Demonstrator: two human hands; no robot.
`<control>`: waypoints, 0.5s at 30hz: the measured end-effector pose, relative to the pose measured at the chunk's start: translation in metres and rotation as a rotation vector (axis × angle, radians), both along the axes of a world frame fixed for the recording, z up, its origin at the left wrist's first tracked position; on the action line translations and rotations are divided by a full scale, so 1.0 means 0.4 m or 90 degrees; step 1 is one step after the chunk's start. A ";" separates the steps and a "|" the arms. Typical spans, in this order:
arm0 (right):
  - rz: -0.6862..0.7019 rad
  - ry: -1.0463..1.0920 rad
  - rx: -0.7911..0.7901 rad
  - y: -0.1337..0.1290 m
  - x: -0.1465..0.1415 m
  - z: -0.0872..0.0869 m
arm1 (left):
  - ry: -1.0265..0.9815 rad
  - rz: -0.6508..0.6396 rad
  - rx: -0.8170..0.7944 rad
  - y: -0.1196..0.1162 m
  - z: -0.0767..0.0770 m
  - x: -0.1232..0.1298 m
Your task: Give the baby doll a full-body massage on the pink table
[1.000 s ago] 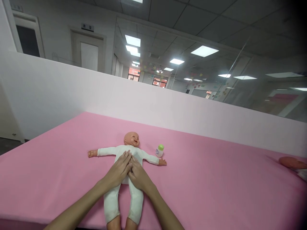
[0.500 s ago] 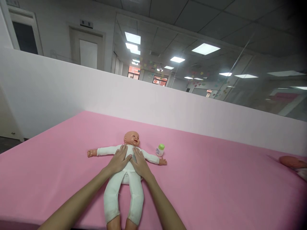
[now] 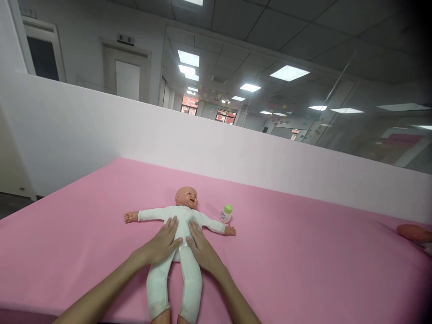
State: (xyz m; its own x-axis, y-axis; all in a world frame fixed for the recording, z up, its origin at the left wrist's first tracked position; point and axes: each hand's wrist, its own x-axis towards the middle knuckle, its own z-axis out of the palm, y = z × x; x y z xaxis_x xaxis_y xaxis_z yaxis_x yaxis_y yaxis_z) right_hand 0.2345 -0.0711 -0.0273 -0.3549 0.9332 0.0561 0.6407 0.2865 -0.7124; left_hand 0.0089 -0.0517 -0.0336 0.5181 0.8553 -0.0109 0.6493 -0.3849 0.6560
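As the left hand (image 3: 161, 243) and right hand (image 3: 202, 253) rest open and flat, fingers spread and a small gap between them, on the lower front of a baby doll (image 3: 184, 220) in a white suit, the doll lies on its back with arms stretched wide and legs toward the person. Just beyond the doll's arm on the right of the view stands a small white bottle (image 3: 226, 214) with a green cap, its contents hidden, on a pink mat (image 3: 286, 270), and a rounded pinkish object (image 3: 413, 233) lies at the mat's far right edge. Past the mat rises a white partition (image 3: 209, 144), with a door (image 3: 127, 80) beyond it on the left, a glass wall (image 3: 340, 117) on the right and bright ceiling lights (image 3: 289, 73) overhead.
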 end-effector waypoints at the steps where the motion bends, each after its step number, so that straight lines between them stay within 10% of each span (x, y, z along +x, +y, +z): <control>1: 0.028 -0.011 0.007 0.003 -0.006 0.004 | -0.007 -0.009 0.015 -0.008 0.006 0.010; 15: -0.003 -0.044 0.125 0.158 -0.055 -0.008 | -0.033 0.109 0.103 0.144 -0.023 0.091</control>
State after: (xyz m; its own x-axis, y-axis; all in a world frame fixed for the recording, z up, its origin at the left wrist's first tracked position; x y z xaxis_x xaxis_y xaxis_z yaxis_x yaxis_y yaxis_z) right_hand 0.2124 -0.0080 -0.0305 -0.3591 0.9087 0.2128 0.6878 0.4118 -0.5978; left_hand 0.0453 0.0060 -0.0429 0.3610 0.9194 0.1562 0.6812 -0.3744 0.6291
